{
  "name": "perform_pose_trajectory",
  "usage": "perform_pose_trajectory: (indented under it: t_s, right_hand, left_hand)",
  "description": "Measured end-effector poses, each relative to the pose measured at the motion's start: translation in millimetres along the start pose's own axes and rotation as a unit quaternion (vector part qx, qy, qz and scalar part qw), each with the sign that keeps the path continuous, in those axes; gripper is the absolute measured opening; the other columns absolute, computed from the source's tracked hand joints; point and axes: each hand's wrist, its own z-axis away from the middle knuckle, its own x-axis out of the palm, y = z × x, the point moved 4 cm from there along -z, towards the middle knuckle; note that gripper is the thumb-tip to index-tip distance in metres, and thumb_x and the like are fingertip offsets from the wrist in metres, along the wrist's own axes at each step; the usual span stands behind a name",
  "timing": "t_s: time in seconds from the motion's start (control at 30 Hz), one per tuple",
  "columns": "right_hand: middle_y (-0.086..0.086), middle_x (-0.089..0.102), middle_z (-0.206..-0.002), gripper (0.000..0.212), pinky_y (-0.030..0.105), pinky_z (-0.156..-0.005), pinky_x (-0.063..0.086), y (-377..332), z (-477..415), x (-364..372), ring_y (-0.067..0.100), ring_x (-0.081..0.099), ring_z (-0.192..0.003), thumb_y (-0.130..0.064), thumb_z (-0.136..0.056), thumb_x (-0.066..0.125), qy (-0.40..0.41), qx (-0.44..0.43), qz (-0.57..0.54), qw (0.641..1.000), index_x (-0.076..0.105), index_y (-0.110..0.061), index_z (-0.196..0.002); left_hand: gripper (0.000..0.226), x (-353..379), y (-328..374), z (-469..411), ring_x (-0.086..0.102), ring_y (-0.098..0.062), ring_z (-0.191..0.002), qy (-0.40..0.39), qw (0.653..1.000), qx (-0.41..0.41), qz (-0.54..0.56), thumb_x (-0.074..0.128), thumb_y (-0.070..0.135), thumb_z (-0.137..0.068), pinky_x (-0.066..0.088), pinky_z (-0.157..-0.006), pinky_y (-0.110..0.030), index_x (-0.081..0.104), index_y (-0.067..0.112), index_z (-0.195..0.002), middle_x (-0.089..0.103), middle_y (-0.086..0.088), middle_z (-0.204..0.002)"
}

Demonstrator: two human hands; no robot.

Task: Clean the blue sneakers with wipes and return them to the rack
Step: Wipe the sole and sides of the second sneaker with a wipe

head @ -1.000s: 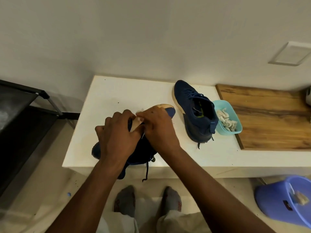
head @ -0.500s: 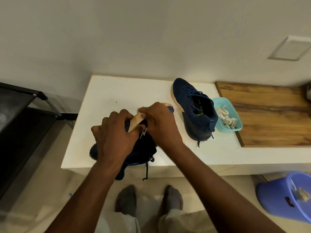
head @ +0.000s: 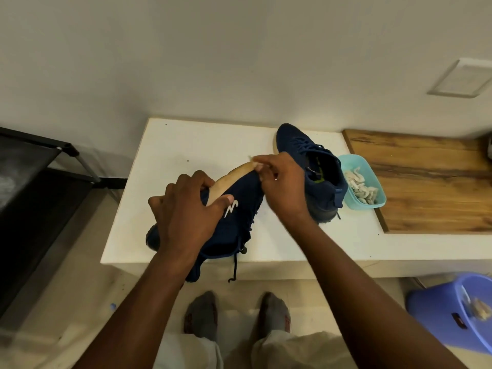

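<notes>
Grips sneaker (head: pixel 246 206) midfoot in left hand (head: pixel 183 211), pinches wipe (head: pixel 256 164) in right hand (head: pixel 282 187); likely light, soft-knit, steadiest held by sole (head: pixel 231 179).

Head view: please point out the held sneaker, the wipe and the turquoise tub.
held sneaker (head: pixel 243 201), head view, blue side upper.
wipe (head: pixel 256 164), head view, crumpled white bit at the sole's tip.
turquoise tub (head: pixel 368 206), head view, near wall.

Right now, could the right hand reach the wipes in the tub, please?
Probably yes, though not straight across: the second sneaker stands between the right hand and the tub, so it must pass over that. The hand also pinches a wipe.
</notes>
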Motion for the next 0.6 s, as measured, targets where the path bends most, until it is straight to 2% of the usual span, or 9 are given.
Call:
perform_pose_trajectory:
  t_s: [0.1,0.17,0.23,0.3,0.37,0.4,0.5,0.53,0.6]
  right_hand:
    - [0.000,0.067,-0.106,0.022,0.033,-0.089,0.054,15.6,-0.5,-2.5,0.010,0.063,-0.096,-0.013,-0.096,0.059,0.020,0.080,-0.009,0.997,0.075,-0.019,-0.109]
    - [0.001,0.068,-0.104,0.022,0.022,-0.087,0.051,-4.4,11.4,1.5,0.008,0.061,-0.094,-0.008,-0.094,0.059,0.005,0.045,-0.015,0.999,0.076,-0.017,-0.106]
    - [0.006,0.070,-0.100,0.025,0.012,-0.083,0.043,-32.0,25.4,12.1,0.010,0.058,-0.090,0.002,-0.089,0.061,-0.050,-0.042,-0.005,0.998,0.076,-0.011,-0.104]
    - [0.012,0.069,-0.103,0.028,0.019,-0.086,0.043,-45.9,31.0,17.6,0.020,0.060,-0.096,0.003,-0.088,0.061,-0.087,-0.100,0.039,0.990,0.075,-0.009,-0.110]
    - [0.012,0.066,-0.101,0.028,0.024,-0.084,0.047,-31.7,16.8,12.3,0.024,0.061,-0.096,0.001,-0.090,0.060,-0.049,-0.084,0.058,0.994,0.074,-0.011,-0.112]
    - [0.011,0.064,-0.101,0.028,0.021,-0.083,0.046,-19.0,8.5,7.6,0.023,0.060,-0.096,-0.001,-0.092,0.058,-0.025,-0.053,0.060,0.996,0.074,-0.012,-0.112]
    - [0.007,0.061,-0.108,0.025,0.001,-0.078,0.037,12.9,-1.5,-4.2,0.016,0.058,-0.099,-0.009,-0.098,0.055,0.007,0.060,0.038,0.997,0.073,-0.015,-0.114]
    - [0.006,0.062,-0.107,0.024,0.001,-0.078,0.038,12.5,1.5,-4.5,0.013,0.058,-0.098,-0.009,-0.099,0.054,0.010,0.065,0.037,0.997,0.074,-0.015,-0.112]
    - [0.006,0.065,-0.100,0.023,0.012,-0.080,0.045,-6.0,11.5,0.8,0.015,0.059,-0.095,-0.004,-0.095,0.057,-0.007,0.020,0.022,1.000,0.076,-0.012,-0.105]
  left_hand:
    - [0.037,1.3,-1.2,1.8,0.055,-0.017,-0.090,0.001,1.000,0.002,-0.008,0.070,0.062,-0.082,0.028,-0.083,-0.037,0.059,0.031,-0.100,0.060,0.008,-0.098]
    - [0.037,1.5,-1.1,1.0,0.056,-0.018,-0.091,0.002,1.000,0.001,-0.009,0.069,0.062,-0.083,0.031,-0.084,-0.038,0.058,0.031,-0.101,0.060,0.008,-0.099]
    - [0.036,0.9,-2.0,-0.1,0.058,-0.020,-0.092,0.000,1.000,-0.002,-0.008,0.068,0.061,-0.084,0.033,-0.085,-0.041,0.059,0.031,-0.102,0.062,0.007,-0.100]
    - [0.036,-0.3,-1.2,-0.2,0.058,-0.021,-0.093,0.001,1.000,-0.002,-0.002,0.068,0.060,-0.084,0.033,-0.084,-0.040,0.060,0.031,-0.104,0.062,0.006,-0.100]
    - [0.036,-0.8,0.8,0.6,0.057,-0.019,-0.091,0.003,1.000,0.002,0.001,0.069,0.061,-0.083,0.030,-0.083,-0.037,0.059,0.031,-0.102,0.061,0.008,-0.098]
    - [0.036,-1.0,0.8,1.4,0.056,-0.018,-0.090,0.001,1.000,0.003,-0.002,0.070,0.061,-0.083,0.028,-0.082,-0.037,0.059,0.032,-0.101,0.060,0.009,-0.097]
    - [0.037,0.9,1.1,3.7,0.054,-0.017,-0.090,-0.001,1.000,0.010,-0.011,0.072,0.060,-0.082,0.027,-0.081,-0.036,0.059,0.031,-0.100,0.060,0.008,-0.098]
    - [0.037,1.2,1.7,4.1,0.054,-0.017,-0.090,0.000,1.000,0.012,-0.013,0.072,0.059,-0.082,0.027,-0.081,-0.036,0.059,0.030,-0.101,0.060,0.007,-0.098]
    - [0.037,1.1,1.8,2.6,0.055,-0.018,-0.090,0.001,1.000,0.009,-0.015,0.071,0.059,-0.083,0.028,-0.082,-0.037,0.059,0.029,-0.102,0.061,0.006,-0.099]
